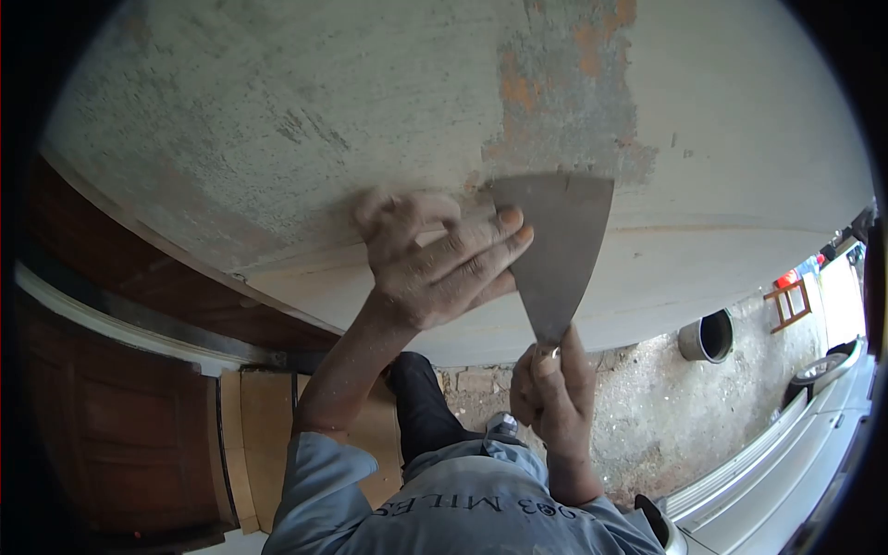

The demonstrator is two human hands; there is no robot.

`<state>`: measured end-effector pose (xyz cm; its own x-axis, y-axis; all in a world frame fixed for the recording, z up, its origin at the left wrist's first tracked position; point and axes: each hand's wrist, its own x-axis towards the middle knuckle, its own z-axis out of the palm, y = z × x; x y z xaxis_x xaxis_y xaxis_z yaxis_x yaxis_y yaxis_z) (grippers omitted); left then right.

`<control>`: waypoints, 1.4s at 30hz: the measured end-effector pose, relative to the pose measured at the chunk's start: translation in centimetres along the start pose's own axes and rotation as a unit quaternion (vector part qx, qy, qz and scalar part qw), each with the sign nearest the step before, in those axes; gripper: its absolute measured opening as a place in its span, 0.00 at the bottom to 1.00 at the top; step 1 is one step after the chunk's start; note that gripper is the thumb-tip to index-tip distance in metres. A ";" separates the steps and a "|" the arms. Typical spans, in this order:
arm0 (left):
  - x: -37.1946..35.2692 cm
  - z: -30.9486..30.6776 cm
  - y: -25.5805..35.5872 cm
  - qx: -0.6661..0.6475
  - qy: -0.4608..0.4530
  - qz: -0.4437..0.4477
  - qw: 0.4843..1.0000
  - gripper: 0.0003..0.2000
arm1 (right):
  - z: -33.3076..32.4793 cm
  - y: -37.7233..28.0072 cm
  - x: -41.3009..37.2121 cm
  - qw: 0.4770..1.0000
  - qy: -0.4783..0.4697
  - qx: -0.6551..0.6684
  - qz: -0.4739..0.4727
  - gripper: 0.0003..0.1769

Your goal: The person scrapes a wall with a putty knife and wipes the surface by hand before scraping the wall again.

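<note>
My right hand (557, 384) is wrapped around the handle of a wide putty knife (562, 245), its broad metal blade pointing up and away from me. The blade's straight far edge lies right at a large pale surface (740, 120), just below a patch (569, 102) of grey and orange where the coating is worn. With fingers stretched out, my left hand (439, 259) rests two fingertips on the left side of the blade. Its other fingers are slightly blurred and reach toward the surface. Most of the knife's handle is hidden in my right hand.
Brown wooden panels (111, 407) and a tan board (264, 444) stand at the left. On the rough concrete floor (647, 425) to the right are a dark bucket (710, 337) and a small wooden stool (788, 306). A silver vehicle (786, 481) is parked at lower right.
</note>
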<state>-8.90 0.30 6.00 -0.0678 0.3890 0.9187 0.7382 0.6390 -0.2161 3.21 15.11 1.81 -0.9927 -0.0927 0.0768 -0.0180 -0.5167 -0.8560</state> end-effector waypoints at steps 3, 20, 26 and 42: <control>0.8 -0.5 0.6 -0.017 -0.008 -0.047 0.999 0.17 | -0.1 0.2 -0.1 1.000 -0.002 0.008 0.000 0.25; -1.3 0.1 1.1 -0.019 -0.035 -0.030 0.999 0.16 | 0.0 1.8 -0.9 0.999 0.019 0.048 0.001 0.27; 0.0 -0.2 0.9 0.004 -0.021 -0.021 1.000 0.16 | -0.2 1.3 -0.4 0.999 0.012 0.049 0.003 0.26; 1.8 -1.4 -0.1 0.018 -0.044 0.002 0.999 0.13 | 1.2 -0.2 0.8 1.000 0.014 0.001 -0.015 0.25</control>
<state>-8.11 0.00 8.12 -0.1244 0.4477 0.8855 0.7137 0.6603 -0.2336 2.58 14.14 2.68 -0.9948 -0.0533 0.0870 -0.0466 -0.5211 -0.8522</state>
